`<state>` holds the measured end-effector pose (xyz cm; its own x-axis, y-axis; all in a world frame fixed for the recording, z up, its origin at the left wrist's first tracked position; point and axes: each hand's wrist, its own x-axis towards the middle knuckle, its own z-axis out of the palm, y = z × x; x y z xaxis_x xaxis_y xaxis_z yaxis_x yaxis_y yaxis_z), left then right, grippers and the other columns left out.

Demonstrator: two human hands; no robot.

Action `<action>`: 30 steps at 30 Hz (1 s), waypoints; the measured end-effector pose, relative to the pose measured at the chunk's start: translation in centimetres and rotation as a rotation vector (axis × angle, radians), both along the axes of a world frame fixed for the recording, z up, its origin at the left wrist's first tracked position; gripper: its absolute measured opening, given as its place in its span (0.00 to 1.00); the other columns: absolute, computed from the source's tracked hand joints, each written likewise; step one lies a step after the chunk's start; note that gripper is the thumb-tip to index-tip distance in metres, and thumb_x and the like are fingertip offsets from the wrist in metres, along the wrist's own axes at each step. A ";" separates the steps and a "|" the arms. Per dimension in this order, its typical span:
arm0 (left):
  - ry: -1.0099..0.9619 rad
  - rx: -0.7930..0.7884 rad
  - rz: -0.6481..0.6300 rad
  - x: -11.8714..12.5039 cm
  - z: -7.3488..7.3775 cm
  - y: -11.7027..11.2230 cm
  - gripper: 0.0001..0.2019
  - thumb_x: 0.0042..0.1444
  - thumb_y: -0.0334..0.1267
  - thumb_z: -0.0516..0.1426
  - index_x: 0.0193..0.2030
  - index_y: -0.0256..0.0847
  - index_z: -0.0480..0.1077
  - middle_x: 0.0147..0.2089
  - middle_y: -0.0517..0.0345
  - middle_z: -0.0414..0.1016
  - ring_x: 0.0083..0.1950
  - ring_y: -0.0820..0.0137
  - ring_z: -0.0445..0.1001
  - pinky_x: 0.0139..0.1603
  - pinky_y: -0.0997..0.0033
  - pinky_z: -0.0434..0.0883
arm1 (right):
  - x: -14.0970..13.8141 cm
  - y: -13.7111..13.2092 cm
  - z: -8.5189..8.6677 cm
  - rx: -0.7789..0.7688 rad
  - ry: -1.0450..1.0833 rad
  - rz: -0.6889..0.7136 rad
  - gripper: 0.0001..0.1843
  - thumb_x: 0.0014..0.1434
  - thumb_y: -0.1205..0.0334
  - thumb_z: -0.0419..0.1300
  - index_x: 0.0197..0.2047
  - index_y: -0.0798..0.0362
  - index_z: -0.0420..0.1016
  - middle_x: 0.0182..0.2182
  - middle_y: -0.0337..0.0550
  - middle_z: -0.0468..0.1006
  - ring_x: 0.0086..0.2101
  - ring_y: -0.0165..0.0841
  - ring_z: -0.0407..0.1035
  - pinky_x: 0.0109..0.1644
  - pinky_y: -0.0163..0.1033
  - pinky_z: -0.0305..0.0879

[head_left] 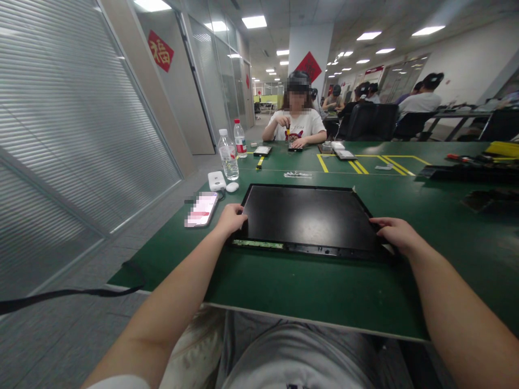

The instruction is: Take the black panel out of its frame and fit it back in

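A black flat display panel (302, 216) lies face up on the green table in front of me. Along its near edge a green circuit board strip (258, 245) shows at the left, in a dark frame. My left hand (232, 220) grips the panel's left side, thumb over the rim and the other fingers mostly hidden beneath. At the right side my right hand (395, 233) holds the opposite edge, its fingers partly out of sight under the frame.
A phone (203, 209), a white charger (217, 181) and two bottles (229, 156) stand left of the panel on the green table (316, 292). Across the table a person (298, 121) works with a yellow-handled screwdriver (288, 131). Dark parts and tools (458, 172) lie at the right.
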<state>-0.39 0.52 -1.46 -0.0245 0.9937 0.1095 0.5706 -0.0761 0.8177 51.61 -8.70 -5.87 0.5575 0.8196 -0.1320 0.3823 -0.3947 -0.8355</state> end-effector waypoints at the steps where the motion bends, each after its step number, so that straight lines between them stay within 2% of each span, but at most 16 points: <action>1: 0.001 0.000 0.001 0.0 0.0 0.0 0.06 0.41 0.29 0.66 0.23 0.46 0.76 0.30 0.57 0.81 0.43 0.54 0.84 0.44 0.64 0.77 | 0.0 0.0 -0.1 0.007 0.007 0.002 0.29 0.36 0.75 0.67 0.43 0.51 0.92 0.49 0.56 0.90 0.46 0.50 0.85 0.45 0.45 0.82; 7: 0.047 0.027 -0.016 -0.1 -0.2 0.0 0.06 0.44 0.30 0.64 0.22 0.46 0.75 0.29 0.57 0.77 0.40 0.56 0.82 0.44 0.63 0.75 | -0.3 -0.1 0.2 -0.016 0.081 -0.014 0.29 0.36 0.77 0.65 0.42 0.51 0.92 0.50 0.56 0.90 0.47 0.49 0.85 0.44 0.43 0.82; 12: 0.085 0.034 -0.026 -0.4 -0.4 0.2 0.04 0.42 0.32 0.63 0.22 0.47 0.74 0.29 0.55 0.79 0.39 0.55 0.81 0.44 0.62 0.75 | -0.6 -0.1 0.4 -0.040 0.097 -0.006 0.28 0.38 0.77 0.65 0.44 0.51 0.91 0.50 0.54 0.90 0.48 0.48 0.85 0.46 0.43 0.83; 15: 0.113 0.050 -0.034 -0.5 -0.4 0.3 0.07 0.40 0.32 0.64 0.20 0.48 0.72 0.31 0.52 0.81 0.44 0.51 0.83 0.50 0.60 0.78 | -0.6 -0.1 0.3 -0.027 0.084 -0.012 0.31 0.37 0.77 0.64 0.46 0.52 0.92 0.50 0.55 0.90 0.46 0.47 0.85 0.44 0.42 0.82; 19: 0.141 0.068 -0.027 -0.6 -0.1 0.5 0.09 0.41 0.29 0.66 0.21 0.47 0.73 0.41 0.46 0.86 0.57 0.46 0.83 0.65 0.57 0.78 | -0.7 -0.1 0.2 -0.017 0.050 -0.022 0.31 0.37 0.76 0.64 0.46 0.52 0.92 0.48 0.55 0.90 0.44 0.46 0.85 0.43 0.42 0.81; 21: 0.162 0.070 -0.029 -0.6 0.0 0.4 0.06 0.43 0.28 0.67 0.28 0.43 0.80 0.49 0.43 0.86 0.62 0.46 0.82 0.71 0.56 0.75 | -0.9 -0.1 0.2 -0.005 0.020 -0.037 0.30 0.37 0.76 0.64 0.45 0.52 0.93 0.46 0.54 0.90 0.42 0.45 0.84 0.42 0.42 0.81; 24: 0.204 0.052 -0.010 -0.5 0.2 0.1 0.20 0.48 0.26 0.68 0.50 0.36 0.86 0.64 0.37 0.81 0.62 0.51 0.84 0.74 0.57 0.74 | -1.3 -0.2 0.2 0.017 -0.029 -0.062 0.29 0.37 0.75 0.65 0.44 0.51 0.93 0.44 0.53 0.90 0.41 0.44 0.83 0.42 0.41 0.80; 26: 0.206 0.024 0.047 -0.6 0.4 0.0 0.30 0.52 0.26 0.68 0.65 0.34 0.82 0.76 0.32 0.71 0.56 0.57 0.87 0.74 0.59 0.75 | -1.7 -0.3 0.4 0.020 -0.054 -0.081 0.29 0.37 0.76 0.64 0.43 0.52 0.93 0.43 0.52 0.90 0.41 0.43 0.83 0.44 0.40 0.79; 28: 0.195 -0.005 0.117 -0.7 0.4 0.0 0.37 0.55 0.25 0.69 0.74 0.35 0.76 0.85 0.29 0.56 0.54 0.58 0.89 0.76 0.58 0.74 | -2.0 -0.4 0.6 0.019 -0.065 -0.099 0.28 0.37 0.76 0.63 0.42 0.53 0.93 0.43 0.52 0.90 0.42 0.43 0.83 0.45 0.40 0.79; 30: 0.198 -0.022 0.170 -0.8 0.5 0.2 0.40 0.56 0.26 0.70 0.77 0.36 0.73 0.89 0.28 0.48 0.63 0.51 0.87 0.80 0.56 0.70 | -2.3 -0.5 0.8 0.024 -0.065 -0.107 0.28 0.37 0.76 0.63 0.41 0.52 0.93 0.42 0.51 0.90 0.42 0.44 0.83 0.45 0.41 0.79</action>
<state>-1.22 0.71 -0.99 -0.1718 0.9793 0.1070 0.7228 0.0515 0.6891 49.33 -9.18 -5.03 0.6484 0.7577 -0.0736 0.3932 -0.4162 -0.8199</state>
